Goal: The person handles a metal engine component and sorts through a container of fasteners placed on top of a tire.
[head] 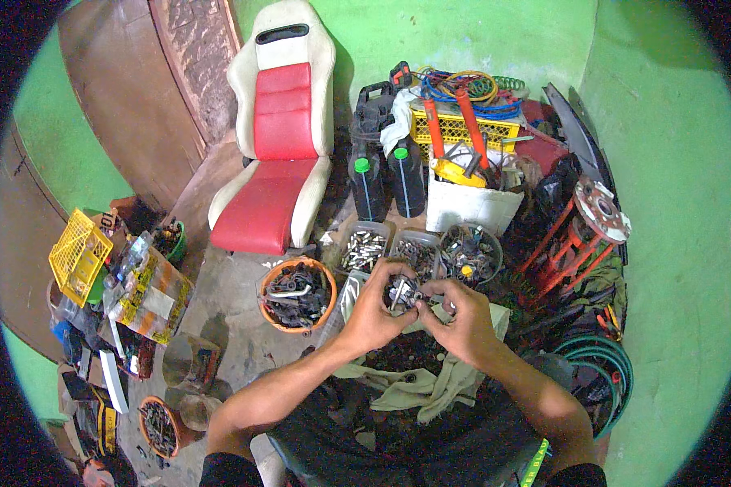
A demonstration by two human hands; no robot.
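My left hand (377,307) curls around a small bunch of metal parts (400,294); whether they sit in a cup or loose in the fingers I cannot tell. At the bunch's right side, the thumb and forefinger of my right hand (460,319) pinch a small metal piece (420,297). Under both hands, a pale cloth sack (423,402) lies open with dark small parts inside. Just beyond are a clear plastic tub of shiny metal pieces (365,248), a second tub of darker hardware (415,251) and a round tub of mixed parts (470,254).
An orange pot of dark parts (298,294) stands left of my hands. A red and white car seat (274,182) leans at the wall beside two dark bottles (368,189). A white box (472,207), an orange metal frame (575,234) and a coiled green hose (621,377) crowd the right.
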